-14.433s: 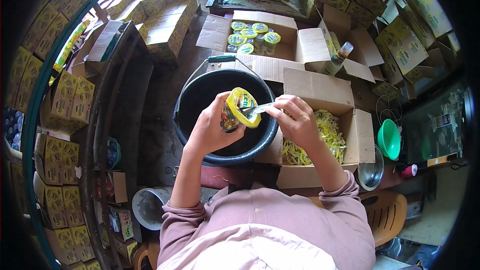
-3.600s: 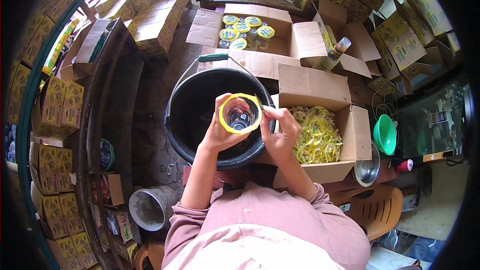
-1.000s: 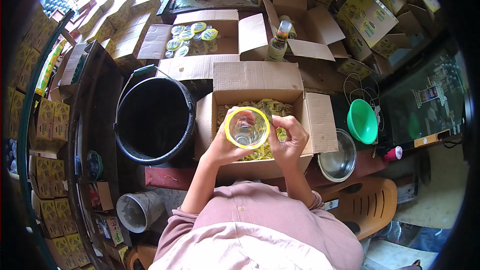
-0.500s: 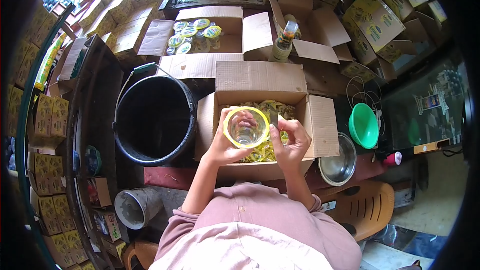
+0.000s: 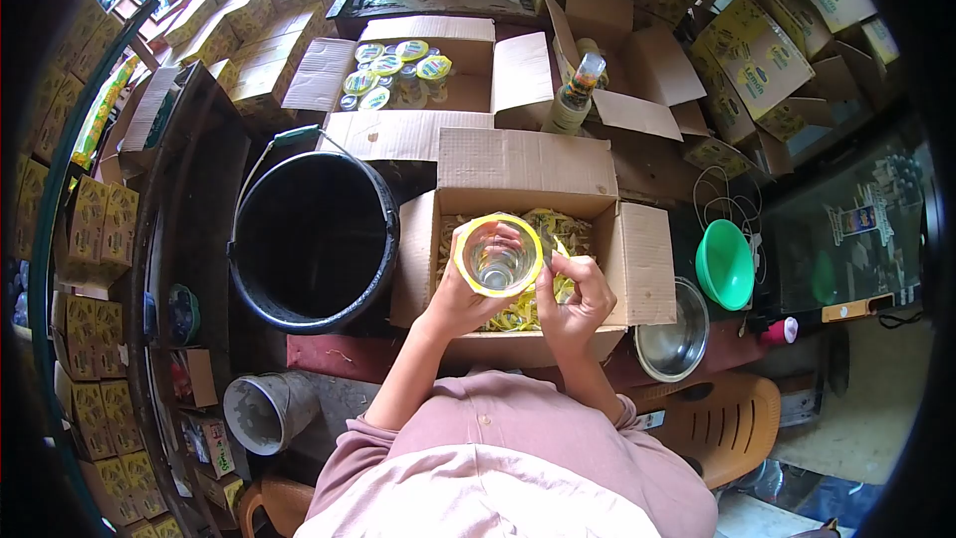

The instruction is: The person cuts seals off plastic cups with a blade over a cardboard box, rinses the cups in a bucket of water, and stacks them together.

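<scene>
My left hand [image 5: 453,307] is wrapped around a clear plastic cup [image 5: 498,267] with a yellow rim, its round end facing up toward me. My right hand [image 5: 578,307] is pinched around a thin dark blade [image 5: 548,241] at the right side of that rim. Its thumb is close to the cup's edge, and the fingers partly hide the blade. Both hands are above an open cardboard box [image 5: 526,161] in which yellow film scraps [image 5: 513,320] lie.
A black bucket [image 5: 383,279] stands left of the box. To the right are a steel bowl [image 5: 697,339] and a green bowl [image 5: 727,264]. Behind, another carton [image 5: 398,132] holds several yellow-lidded cups [image 5: 387,65], with a bottle [image 5: 568,110] beside it. Stacked cartons [image 5: 752,55] surround the table.
The blade stood upright above my right hand; now it is lower and tilted against the rim. The cup has turned slightly in my left hand. The whole view has shifted a little.
</scene>
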### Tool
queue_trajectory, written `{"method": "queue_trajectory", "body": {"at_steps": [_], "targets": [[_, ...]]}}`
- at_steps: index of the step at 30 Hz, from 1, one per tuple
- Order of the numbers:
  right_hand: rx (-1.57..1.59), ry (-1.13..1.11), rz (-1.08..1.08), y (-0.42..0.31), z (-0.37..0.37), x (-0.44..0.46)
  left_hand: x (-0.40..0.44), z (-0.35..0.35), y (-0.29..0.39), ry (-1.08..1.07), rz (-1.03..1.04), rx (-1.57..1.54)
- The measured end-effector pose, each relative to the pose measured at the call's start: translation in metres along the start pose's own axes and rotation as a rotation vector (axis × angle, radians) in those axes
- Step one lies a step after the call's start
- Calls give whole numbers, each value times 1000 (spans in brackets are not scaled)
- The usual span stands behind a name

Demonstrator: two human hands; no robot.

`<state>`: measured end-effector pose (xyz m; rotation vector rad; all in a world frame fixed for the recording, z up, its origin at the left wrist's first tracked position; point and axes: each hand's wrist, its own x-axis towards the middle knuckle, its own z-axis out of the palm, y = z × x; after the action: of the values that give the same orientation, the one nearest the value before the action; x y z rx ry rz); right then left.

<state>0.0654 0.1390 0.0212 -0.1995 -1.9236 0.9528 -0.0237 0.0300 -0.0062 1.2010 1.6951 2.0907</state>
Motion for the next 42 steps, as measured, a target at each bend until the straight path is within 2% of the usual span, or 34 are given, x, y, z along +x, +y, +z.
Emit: {"method": "queue_trajectory", "body": {"at_steps": [3,4,7,16,19,22,25,31,38,42], "targets": [[-40,7,9,-1,0,4,-1,-4,-1,-59,8,1],[-55,11,16,-2,0,6,0,-7,2,-99,30,116],[72,-26,42,7,0,12,0,-9,6,-110,21,105],[14,-12,108,7,0,9,4,-11,-7,-57,2,-2],[33,-18,49,7,2,9,5,-12,-6,-72,6,61],[-18,-15,36,7,4,9,5,-10,-2,-84,-92,-53],[55,-25,55,11,6,10,3,-11,-2,-132,-37,105],[51,5,139,13,3,10,7,-12,4,-81,-74,-13],[32,-23,49,11,4,6,10,-15,10,-137,-129,-46],[16,-49,46,8,4,10,6,-15,4,-178,-85,24]]}}
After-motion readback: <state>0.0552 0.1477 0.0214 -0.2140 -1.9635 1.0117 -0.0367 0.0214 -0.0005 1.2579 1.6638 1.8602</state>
